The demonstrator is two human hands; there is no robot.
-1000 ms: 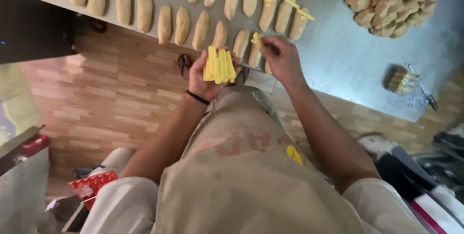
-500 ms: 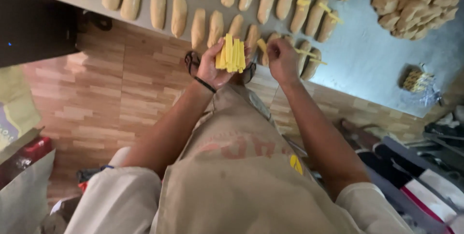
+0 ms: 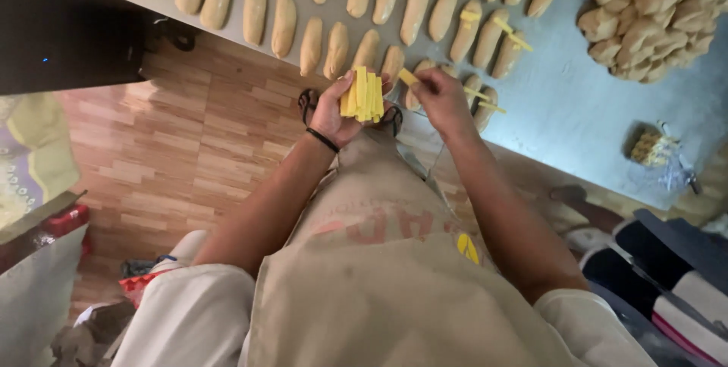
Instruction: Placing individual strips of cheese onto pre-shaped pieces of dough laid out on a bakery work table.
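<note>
My left hand (image 3: 335,109) grips a bundle of yellow sticks (image 3: 362,95), held upright at the near edge of a grey table (image 3: 576,109). My right hand (image 3: 440,98) pinches a single yellow stick (image 3: 408,76) just right of the bundle, above a long dough piece (image 3: 415,94). Rows of long dough pieces (image 3: 356,3) lie across the table. A few at the right carry a yellow stick on top (image 3: 513,36).
A heap of dough pieces (image 3: 656,10) lies at the far right. A clear bag with yellow contents (image 3: 656,148) sits on the table. A dark box (image 3: 68,37) stands at the left above a wooden floor (image 3: 174,155). Another person's striped sleeve (image 3: 667,276) shows at the right.
Both hands have shifted left along the table's edge with the bundle. A stick now lies on the dough piece to my right hand's right, and my right hand holds another one.
</note>
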